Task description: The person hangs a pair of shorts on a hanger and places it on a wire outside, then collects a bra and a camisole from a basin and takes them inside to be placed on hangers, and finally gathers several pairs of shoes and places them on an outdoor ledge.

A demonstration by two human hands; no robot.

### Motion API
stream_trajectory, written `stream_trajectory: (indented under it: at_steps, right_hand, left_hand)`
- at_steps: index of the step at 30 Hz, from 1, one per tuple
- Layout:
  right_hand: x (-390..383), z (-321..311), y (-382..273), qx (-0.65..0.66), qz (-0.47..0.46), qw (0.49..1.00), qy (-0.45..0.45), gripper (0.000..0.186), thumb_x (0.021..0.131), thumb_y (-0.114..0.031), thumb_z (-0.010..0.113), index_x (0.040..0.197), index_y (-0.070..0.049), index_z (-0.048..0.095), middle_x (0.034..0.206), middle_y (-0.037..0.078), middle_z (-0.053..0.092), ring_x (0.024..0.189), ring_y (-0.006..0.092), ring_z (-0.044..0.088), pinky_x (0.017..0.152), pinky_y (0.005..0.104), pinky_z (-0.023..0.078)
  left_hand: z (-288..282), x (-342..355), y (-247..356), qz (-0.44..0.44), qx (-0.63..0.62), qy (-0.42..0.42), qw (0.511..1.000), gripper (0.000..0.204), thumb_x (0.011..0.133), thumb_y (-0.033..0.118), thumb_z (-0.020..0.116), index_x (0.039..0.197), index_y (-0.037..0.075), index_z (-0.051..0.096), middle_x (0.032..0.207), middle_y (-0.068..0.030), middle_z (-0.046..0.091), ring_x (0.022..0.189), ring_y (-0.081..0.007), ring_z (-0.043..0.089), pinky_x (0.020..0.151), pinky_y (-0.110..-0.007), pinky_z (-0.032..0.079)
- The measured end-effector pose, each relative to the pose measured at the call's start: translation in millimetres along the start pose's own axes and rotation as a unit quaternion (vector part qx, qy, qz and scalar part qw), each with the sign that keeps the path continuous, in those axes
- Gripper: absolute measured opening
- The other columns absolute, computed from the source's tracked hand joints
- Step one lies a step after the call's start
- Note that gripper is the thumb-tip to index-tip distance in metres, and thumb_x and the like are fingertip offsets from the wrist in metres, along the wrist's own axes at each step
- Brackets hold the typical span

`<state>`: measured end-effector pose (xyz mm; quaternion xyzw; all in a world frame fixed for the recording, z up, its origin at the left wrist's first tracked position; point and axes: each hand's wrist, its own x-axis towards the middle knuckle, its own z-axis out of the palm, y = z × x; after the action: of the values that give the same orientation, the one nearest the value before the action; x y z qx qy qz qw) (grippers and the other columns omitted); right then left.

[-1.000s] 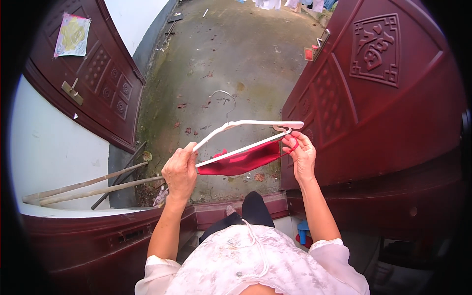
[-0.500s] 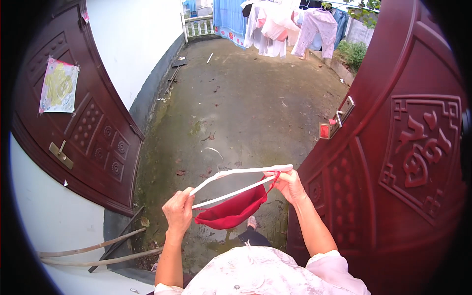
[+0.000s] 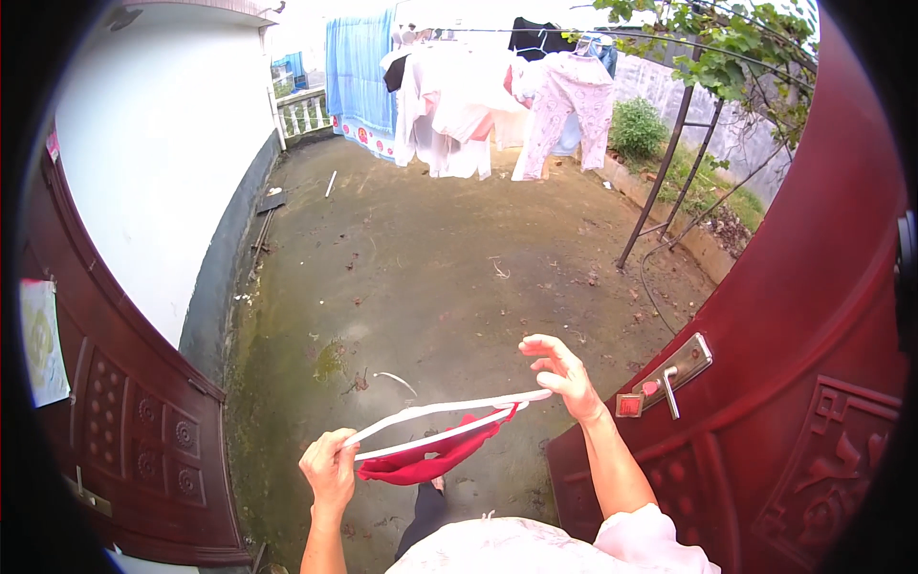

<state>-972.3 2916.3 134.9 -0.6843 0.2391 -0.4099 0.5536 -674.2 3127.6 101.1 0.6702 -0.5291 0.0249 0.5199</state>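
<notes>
A white clothes hanger [image 3: 432, 409] is held out level before me, with a small red garment [image 3: 426, 466] hanging along its lower bar. My left hand [image 3: 328, 469] is closed round the hanger's left end. At the other end, my right hand [image 3: 564, 378] has its fingers spread, and the hanger's tip lies against the base of the thumb. A red strap loops near that right end. Just beyond the hanger shows a thin pale curve [image 3: 394, 381]; whether it is the hook or lies on the ground, I cannot tell.
Dark red doors stand at my left [image 3: 134, 421] and right [image 3: 822, 316], the right one with a lever handle [image 3: 672, 383]. Ahead lies a damp concrete yard [image 3: 430, 249]. Pink pyjama trousers [image 3: 571, 105] and a blue cloth [image 3: 360, 77] hang beyond, beside a metal frame [image 3: 660, 172].
My right hand has loosened from the hanger's right end and spread its fingers. The view has tilted up and turned right, showing more of the laundry and yard. My left hand keeps its hold.
</notes>
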Motion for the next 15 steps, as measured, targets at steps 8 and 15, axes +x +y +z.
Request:
stream_trajectory:
  at_steps: [8, 15]
  right_hand:
    - [99, -30, -50, -0.081, 0.154, 0.962, -0.212, 0.033, 0.090, -0.021, 0.055, 0.118, -0.004, 0.057, 0.089, 0.005, 0.062, 0.080, 0.0105, 0.057, 0.063, 0.0246, 0.048]
    - [148, -61, -49, 0.045, 0.211, 0.971, -0.101, 0.029, 0.084, -0.013, 0.061, 0.105, 0.006, 0.057, 0.074, 0.006, 0.057, 0.059, 0.0089, 0.052, 0.050, 0.0213, 0.040]
  left_hand:
    - [116, 213, -49, 0.201, -0.118, -0.142, 0.962, 0.011, 0.073, 0.004, 0.066, 0.082, 0.009, 0.064, 0.064, -0.0032, 0.058, 0.057, -0.0209, 0.055, 0.055, -0.031, 0.041]
    - [255, 333, -47, 0.194, -0.313, -0.264, 0.891, 0.012, 0.078, 0.003, 0.066, 0.089, 0.004, 0.066, 0.071, -0.0038, 0.059, 0.063, -0.0149, 0.054, 0.059, -0.026, 0.043]
